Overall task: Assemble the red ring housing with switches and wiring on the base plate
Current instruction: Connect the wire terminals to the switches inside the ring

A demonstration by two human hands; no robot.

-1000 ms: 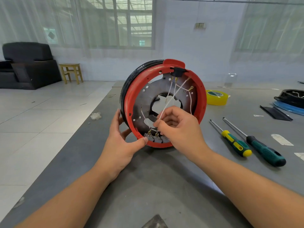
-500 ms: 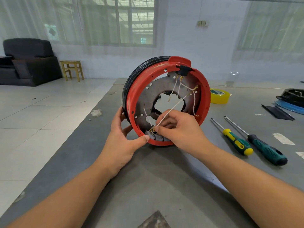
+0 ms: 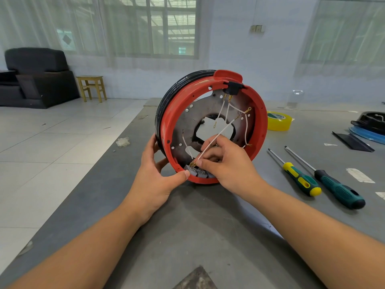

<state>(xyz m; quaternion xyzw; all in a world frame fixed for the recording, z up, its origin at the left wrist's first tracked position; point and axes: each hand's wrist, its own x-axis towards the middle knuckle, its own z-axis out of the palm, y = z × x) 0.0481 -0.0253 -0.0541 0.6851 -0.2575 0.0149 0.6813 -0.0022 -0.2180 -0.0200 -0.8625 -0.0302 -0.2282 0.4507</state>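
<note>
The red ring housing [image 3: 261,113] stands on edge on the grey desk [image 3: 187,236], tilted slightly back, its open face with the dark base plate [image 3: 187,124] toward the person. The left hand [image 3: 154,180] grips its lower left rim, thumb on the front edge and fingers [image 3: 153,142] wrapped behind. The right hand [image 3: 227,163] reaches inside, its fingers pinched together on a white wire [image 3: 218,135] just above the grey switches [image 3: 194,171] at the bottom rim.
</note>
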